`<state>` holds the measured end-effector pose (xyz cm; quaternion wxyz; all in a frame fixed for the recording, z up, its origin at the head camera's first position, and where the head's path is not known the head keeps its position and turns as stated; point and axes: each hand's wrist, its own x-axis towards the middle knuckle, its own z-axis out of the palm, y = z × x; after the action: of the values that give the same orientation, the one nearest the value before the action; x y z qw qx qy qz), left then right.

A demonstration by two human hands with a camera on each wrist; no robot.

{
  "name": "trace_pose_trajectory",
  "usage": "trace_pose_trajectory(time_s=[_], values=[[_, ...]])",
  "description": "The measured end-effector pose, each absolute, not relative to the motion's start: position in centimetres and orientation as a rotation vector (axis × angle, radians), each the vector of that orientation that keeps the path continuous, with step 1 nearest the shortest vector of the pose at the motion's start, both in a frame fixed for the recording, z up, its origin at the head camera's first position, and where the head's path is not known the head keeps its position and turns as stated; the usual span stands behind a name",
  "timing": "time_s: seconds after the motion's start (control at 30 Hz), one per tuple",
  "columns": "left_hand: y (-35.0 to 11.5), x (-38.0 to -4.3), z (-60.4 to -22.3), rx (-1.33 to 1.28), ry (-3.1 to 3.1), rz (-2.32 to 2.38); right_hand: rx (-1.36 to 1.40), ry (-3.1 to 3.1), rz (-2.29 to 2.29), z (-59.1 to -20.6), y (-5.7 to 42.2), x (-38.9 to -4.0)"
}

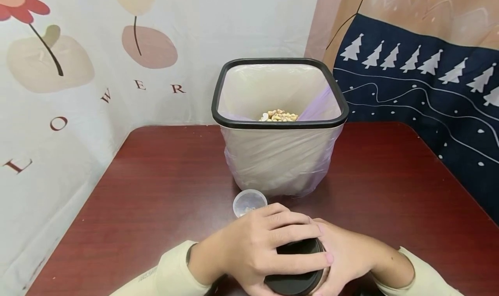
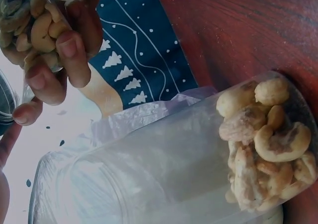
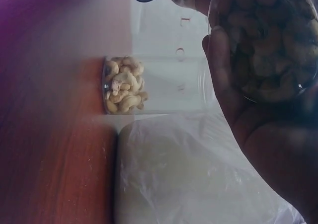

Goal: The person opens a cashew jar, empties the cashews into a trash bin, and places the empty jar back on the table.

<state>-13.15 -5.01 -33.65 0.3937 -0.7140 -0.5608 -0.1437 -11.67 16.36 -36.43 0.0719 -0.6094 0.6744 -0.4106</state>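
Near the front of the table, both hands are on a clear jar packed with cashews. My left hand comes from the left and grips the jar's black lid, fingers spread across its top. Around the jar's side curl the fingers of my right hand, plain in the left wrist view. A second clear jar stands upright just beyond the hands, open at its top. Cashews fill only its bottom part. The hands hide much of the held jar in the head view.
Behind the second jar stands a pale bin with a black rim and a thin plastic liner. More cashews show inside it. The dark red table meets a printed cloth at the back.
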Motion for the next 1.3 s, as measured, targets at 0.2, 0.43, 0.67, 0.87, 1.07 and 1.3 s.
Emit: trace_pose_trajectory(time_s=[0.2,0.43,0.67,0.87,1.07,1.3], values=[[-4.8,-13.18,-33.69,-1.815,-1.432,-0.348,-1.884,2.055,-1.156,-36.62,16.59,-12.13],[-4.83,-13.31,-33.74,-1.82,-1.448,-0.355,-1.876,2.095,-1.181,-36.94,16.69,-12.18],[-4.77,-13.6,-33.7,-1.817,-1.469,-0.387,-1.683,2.077,-1.309,-37.07,16.79,-11.84],[-4.82,-13.65,-33.71,-1.82,-1.496,-0.415,-1.617,2.108,-1.32,-37.06,16.71,-11.72],[-4.87,-13.75,-33.79,-1.811,-1.49,-0.421,-1.615,2.126,-1.327,-37.05,16.65,-11.76],[-4.91,-13.65,-33.99,-1.81,-1.501,-0.429,-1.581,2.082,-1.373,-37.16,16.55,-11.49]])
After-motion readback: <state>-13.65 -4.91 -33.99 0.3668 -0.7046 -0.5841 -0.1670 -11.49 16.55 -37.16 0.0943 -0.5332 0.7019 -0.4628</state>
